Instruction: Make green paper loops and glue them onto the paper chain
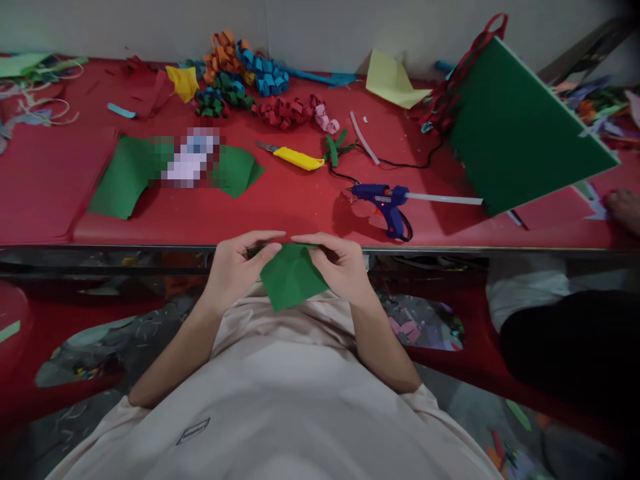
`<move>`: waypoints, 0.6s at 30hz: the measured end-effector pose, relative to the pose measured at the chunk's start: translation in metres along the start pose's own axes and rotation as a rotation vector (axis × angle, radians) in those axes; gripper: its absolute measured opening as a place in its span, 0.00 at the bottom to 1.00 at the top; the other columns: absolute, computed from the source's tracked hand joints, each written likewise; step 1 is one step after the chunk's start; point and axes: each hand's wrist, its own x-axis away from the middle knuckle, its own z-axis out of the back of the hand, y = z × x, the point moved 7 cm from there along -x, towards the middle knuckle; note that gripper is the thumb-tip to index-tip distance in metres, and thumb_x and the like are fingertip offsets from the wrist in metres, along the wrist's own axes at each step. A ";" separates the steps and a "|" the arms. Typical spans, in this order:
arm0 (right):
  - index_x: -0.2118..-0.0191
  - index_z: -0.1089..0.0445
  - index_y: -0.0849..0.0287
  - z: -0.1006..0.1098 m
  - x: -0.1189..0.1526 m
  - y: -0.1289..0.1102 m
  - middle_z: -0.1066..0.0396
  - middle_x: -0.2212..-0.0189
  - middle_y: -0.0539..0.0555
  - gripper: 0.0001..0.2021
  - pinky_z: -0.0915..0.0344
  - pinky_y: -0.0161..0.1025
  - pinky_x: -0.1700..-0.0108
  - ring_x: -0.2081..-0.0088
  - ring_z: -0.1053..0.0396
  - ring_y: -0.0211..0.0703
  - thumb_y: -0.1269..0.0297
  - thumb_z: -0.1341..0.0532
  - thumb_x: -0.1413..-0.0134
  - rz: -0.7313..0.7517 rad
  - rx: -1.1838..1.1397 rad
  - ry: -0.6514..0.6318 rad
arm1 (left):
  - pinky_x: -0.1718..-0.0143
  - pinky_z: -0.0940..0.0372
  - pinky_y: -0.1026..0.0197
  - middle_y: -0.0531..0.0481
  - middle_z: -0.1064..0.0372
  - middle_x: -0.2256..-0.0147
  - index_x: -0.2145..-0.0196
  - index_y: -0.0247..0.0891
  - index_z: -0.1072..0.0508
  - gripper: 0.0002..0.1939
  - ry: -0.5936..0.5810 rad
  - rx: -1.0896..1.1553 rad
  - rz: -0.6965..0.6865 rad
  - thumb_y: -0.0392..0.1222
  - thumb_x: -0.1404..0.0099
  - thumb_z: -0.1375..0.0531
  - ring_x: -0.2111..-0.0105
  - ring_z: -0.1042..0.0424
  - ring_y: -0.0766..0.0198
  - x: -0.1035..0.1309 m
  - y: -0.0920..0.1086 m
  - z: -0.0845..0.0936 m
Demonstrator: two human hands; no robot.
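A creased piece of green paper (294,277) is held between my two hands, just off the front edge of the red table (200,223). My left hand (245,263) pinches its upper left part between thumb and fingers. On the upper right, my right hand (340,263) grips it the same way. The fingertips of both hands nearly meet above the paper. A blue glue gun (383,200) with a white glue stick lies on the table to the right, beyond my right hand.
A yellow cutter (299,159) lies behind the hands. More green paper (120,180) is at left, near a blurred-out item (193,158). Coloured paper chains (283,112) line the back. A large green board (525,133) leans at right, near another person's hand (624,208).
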 end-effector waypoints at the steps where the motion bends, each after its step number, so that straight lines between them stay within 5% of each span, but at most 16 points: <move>1: 0.54 0.18 0.53 0.003 0.001 0.001 0.20 0.65 0.50 0.16 0.36 0.32 0.69 0.71 0.30 0.34 0.70 0.42 0.40 -0.011 0.024 0.052 | 0.65 0.27 0.64 0.46 0.19 0.60 0.50 0.41 0.19 0.21 -0.013 0.004 0.014 0.53 0.37 0.31 0.63 0.21 0.60 0.000 -0.003 -0.001; 4: 0.53 0.18 0.51 0.009 0.003 0.006 0.21 0.69 0.49 0.14 0.38 0.31 0.73 0.75 0.34 0.33 0.67 0.40 0.38 -0.042 0.048 0.152 | 0.66 0.26 0.64 0.46 0.19 0.62 0.49 0.39 0.20 0.21 -0.036 0.034 0.026 0.50 0.37 0.31 0.65 0.21 0.60 0.001 -0.007 -0.004; 9: 0.53 0.18 0.49 0.004 0.001 0.006 0.18 0.59 0.50 0.18 0.27 0.37 0.58 0.61 0.22 0.40 0.72 0.42 0.40 0.030 0.040 0.034 | 0.58 0.27 0.62 0.45 0.19 0.57 0.56 0.41 0.17 0.11 -0.024 0.050 -0.080 0.40 0.35 0.36 0.58 0.21 0.59 0.001 0.004 0.002; 13: 0.54 0.18 0.49 0.006 0.002 -0.007 0.19 0.55 0.51 0.23 0.26 0.42 0.50 0.53 0.22 0.43 0.78 0.46 0.44 0.146 0.089 -0.043 | 0.65 0.29 0.64 0.43 0.20 0.58 0.56 0.39 0.17 0.12 -0.130 0.111 -0.084 0.45 0.34 0.36 0.63 0.23 0.60 0.002 0.007 -0.001; 18: 0.49 0.20 0.52 0.003 0.003 -0.015 0.22 0.48 0.55 0.20 0.27 0.40 0.55 0.53 0.23 0.44 0.72 0.45 0.39 0.145 0.066 -0.126 | 0.71 0.34 0.67 0.47 0.20 0.62 0.56 0.41 0.17 0.14 0.061 -0.043 -0.026 0.49 0.35 0.33 0.70 0.27 0.66 0.000 0.000 0.003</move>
